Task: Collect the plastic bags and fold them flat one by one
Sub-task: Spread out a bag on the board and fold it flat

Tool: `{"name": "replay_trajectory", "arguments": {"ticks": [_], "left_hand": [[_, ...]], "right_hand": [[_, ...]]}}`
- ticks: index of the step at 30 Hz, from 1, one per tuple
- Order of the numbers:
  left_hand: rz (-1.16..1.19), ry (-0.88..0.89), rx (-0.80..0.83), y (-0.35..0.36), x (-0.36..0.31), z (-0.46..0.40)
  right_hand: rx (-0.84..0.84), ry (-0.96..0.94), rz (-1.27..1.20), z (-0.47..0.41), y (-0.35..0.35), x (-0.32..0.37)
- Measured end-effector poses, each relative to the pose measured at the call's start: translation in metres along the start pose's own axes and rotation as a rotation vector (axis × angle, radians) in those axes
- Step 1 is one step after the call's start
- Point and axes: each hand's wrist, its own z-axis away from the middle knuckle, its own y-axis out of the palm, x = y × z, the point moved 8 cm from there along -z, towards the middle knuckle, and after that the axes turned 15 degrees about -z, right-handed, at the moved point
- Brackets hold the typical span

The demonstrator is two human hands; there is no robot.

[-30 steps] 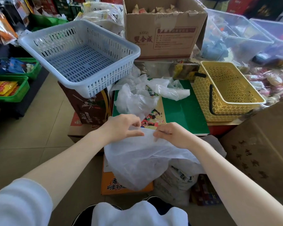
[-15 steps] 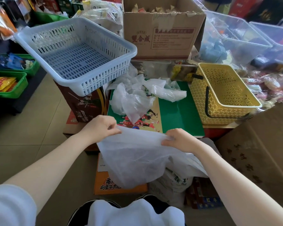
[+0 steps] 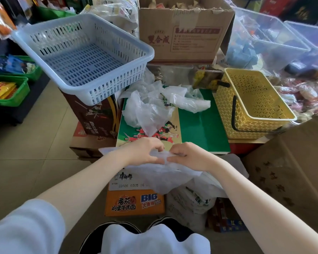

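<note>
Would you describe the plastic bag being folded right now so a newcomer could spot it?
Start at the yellow basket on the right, then look toward the camera. The white bag hangs there, pinched by the left hand and right hand. The crumpled bags lie loose behind.

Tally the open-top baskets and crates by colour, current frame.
Blue-grey basket: 1
Yellow basket: 1
Green crates: 2
Total: 4
</note>
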Motion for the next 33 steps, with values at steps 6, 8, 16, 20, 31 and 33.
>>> {"name": "replay_trajectory", "arguments": {"ticks": [6, 8, 16, 20, 31, 33], "left_hand": [[0.062, 0.037, -0.142, -0.006, -0.003, 0.004], [0.122, -0.007, -0.234, -0.014, 0.010, 0.012], [0.250, -0.022, -0.406, -0.026, 0.029, 0.025], [0.291, -0.011, -0.410, -0.023, 0.028, 0.024], [0.258, -0.035, -0.270, -0.023, 0.021, 0.023], [0.251, -0.016, -0.291, -0.028, 0.018, 0.024]], "right_hand": [[-0.195, -0.042, -0.030, 0.015, -0.028, -0.015], [-0.342, 0.014, -0.148, 0.025, -0.043, -0.031], [-0.354, 0.153, -0.557, 0.028, -0.039, -0.057], [-0.314, 0.162, -0.476, 0.030, -0.036, -0.059], [-0.528, 0.212, -1.068, 0.032, -0.045, -0.053], [-0.603, 0.198, -1.103, 0.034, -0.050, -0.049]]}}
